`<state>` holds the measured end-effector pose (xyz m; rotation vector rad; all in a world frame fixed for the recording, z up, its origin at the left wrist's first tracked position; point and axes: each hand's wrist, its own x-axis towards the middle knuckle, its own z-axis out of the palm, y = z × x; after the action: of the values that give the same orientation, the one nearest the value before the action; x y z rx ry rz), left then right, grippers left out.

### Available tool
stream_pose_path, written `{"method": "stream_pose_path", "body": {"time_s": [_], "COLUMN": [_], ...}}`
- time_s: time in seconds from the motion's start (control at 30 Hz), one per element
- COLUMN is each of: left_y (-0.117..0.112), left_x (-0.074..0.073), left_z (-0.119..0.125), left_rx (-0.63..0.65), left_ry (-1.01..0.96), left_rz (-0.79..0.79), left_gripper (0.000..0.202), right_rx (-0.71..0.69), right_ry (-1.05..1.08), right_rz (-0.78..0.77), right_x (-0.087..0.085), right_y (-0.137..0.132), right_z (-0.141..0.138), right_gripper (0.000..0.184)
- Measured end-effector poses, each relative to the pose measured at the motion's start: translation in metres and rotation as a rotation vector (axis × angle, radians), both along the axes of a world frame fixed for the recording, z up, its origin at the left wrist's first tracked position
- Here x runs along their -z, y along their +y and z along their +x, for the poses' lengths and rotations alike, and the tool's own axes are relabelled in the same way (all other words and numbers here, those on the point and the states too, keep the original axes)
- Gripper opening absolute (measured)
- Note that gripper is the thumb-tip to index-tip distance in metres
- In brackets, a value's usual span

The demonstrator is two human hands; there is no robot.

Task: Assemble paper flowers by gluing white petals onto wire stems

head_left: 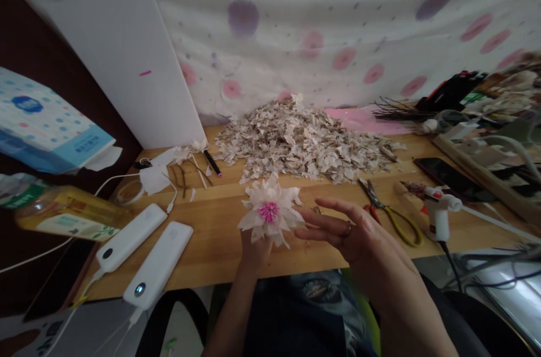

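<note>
Wooden workbench (pixel 203 250), left hand (pixel 256 253) clasping a white paper flower (pixel 269 210), open right hand (pixel 346 230) apparently just beside it.

Craft workbench (pixel 203 250) (paper flower (pixel 269 212), glue gun (pixel 438 216))

Left hand (pixel 255 253) holding white paper flower (pixel 269 213), right hand (pixel 349 231) open beside it, scrap pile (pixel 302 143) behind

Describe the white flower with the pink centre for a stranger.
On the wooden table, find the big heap of pale scraps. Just in front of it, the left hand holds up a white flower; its bright pink centre sets it apart from the heap.
</note>
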<state>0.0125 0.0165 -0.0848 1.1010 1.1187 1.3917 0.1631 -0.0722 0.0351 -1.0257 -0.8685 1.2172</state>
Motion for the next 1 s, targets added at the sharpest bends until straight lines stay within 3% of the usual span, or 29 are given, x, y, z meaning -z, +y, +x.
{"method": "stream_pose_path", "body": {"time_s": [0.2,0.37,0.47,0.6,0.77,0.9,1.0], "left_y": [0.003,0.016,0.020,0.020,0.021,0.023,0.023], "left_x": [-0.024,-0.041,-0.045,-0.047,-0.041,-0.041,-0.046], "left_z": [-0.001,-0.041,-0.068,-0.087,-0.084,-0.072,-0.061], "left_rx": [-0.065,-0.258,-0.429,-0.521,-0.406,-0.207,-0.085], "left_ry": [0.042,-0.011,-0.056,-0.043,-0.130,-0.323,-0.384], "left_rz": [0.054,0.114,0.163,0.161,0.060,-0.171,-0.244], "left_gripper": [0.008,0.025,0.030,0.027,0.030,0.036,0.040], "right_rx": [0.147,0.468,0.522,0.335,-0.145,-0.248,-0.255], "right_ry": [-0.055,-0.289,-0.403,-0.561,-0.948,-1.177,-1.158], "right_rz": [0.074,0.064,0.045,0.056,0.021,0.049,0.064], "right_x": [0.005,0.016,0.022,0.037,0.075,0.101,0.106], "right_y": [0.002,0.007,0.012,0.026,0.050,0.063,0.066], "right_z": [0.008,0.021,0.025,0.022,-0.003,-0.022,-0.020], "right_gripper": [0.030,0.020,0.014,0.011,0.013,0.011,0.013]}}
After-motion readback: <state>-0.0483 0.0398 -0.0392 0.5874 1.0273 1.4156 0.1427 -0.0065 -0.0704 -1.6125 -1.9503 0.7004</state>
